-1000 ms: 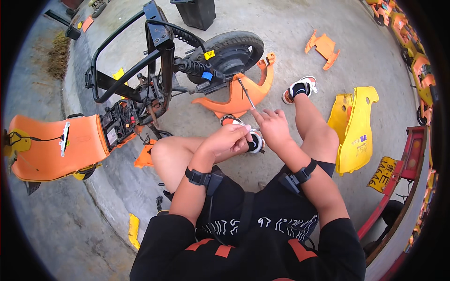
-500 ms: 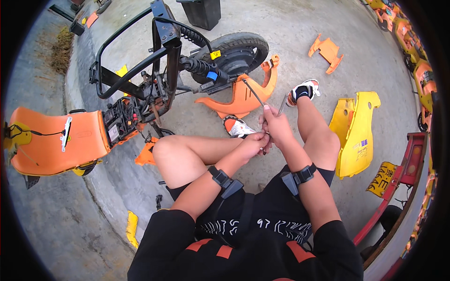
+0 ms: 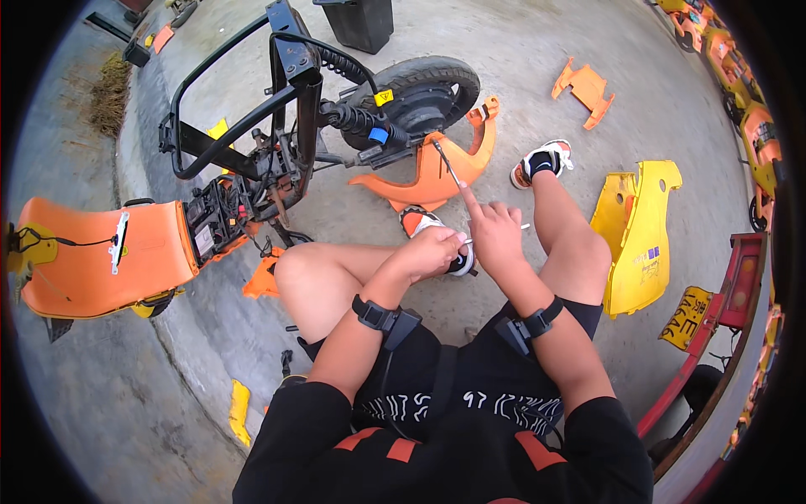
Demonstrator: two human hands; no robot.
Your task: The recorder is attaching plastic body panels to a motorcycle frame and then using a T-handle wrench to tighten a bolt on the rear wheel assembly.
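I sit on a concrete floor with my knees up. My right hand point(image 3: 495, 233) grips a thin metal screwdriver point(image 3: 447, 165), its index finger stretched along the shaft, which points up toward the orange fender panel point(image 3: 428, 178). My left hand point(image 3: 432, 252) is closed right beside the right hand, pinching something small that I cannot make out. Both wrists wear black bands. Beyond my hands stands a stripped black scooter frame point(image 3: 277, 126) with its tyre point(image 3: 420, 84).
An orange seat shell point(image 3: 109, 265) lies at my left. A yellow body panel point(image 3: 634, 231) rests by my right leg, another orange part point(image 3: 585, 88) farther off. A black bin point(image 3: 361, 21) stands behind the wheel. A red frame point(image 3: 722, 311) lies at right.
My hands have drawn together in front of my knees and shifted slightly; the screwdriver stays pointed at the orange fender. The view has tilted a little.
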